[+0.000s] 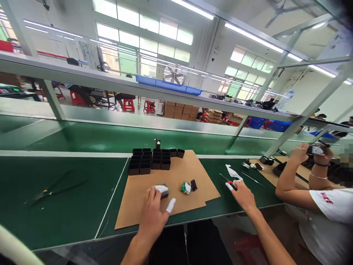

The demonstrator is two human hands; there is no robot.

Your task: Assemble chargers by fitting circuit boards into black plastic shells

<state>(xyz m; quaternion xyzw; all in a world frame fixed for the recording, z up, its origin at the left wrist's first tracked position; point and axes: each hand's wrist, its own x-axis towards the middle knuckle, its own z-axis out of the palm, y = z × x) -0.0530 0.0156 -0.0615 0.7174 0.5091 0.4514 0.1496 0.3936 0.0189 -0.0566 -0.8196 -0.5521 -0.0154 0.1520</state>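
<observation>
Pliers (45, 192), handles spread, on green bench (68, 217). Left hand (153, 209): fingertips over dark box (164, 193) on cardboard (129, 206), thumb spread clear; box partly covered, long axis uncertain. Circuit board (186, 187): right of box, nearer left hand. Right hand (244, 195): fingers wrapped round screwdriver (232, 185), shaft pointing forward-left.

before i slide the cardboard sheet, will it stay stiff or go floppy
Probably light and a bit bendy: the cardboard sheet looks thin and flat. It may sag if lifted, since the black boxes stand grouped at its far end. If it tilts, the green-and-white part lying on it could slide.
</observation>
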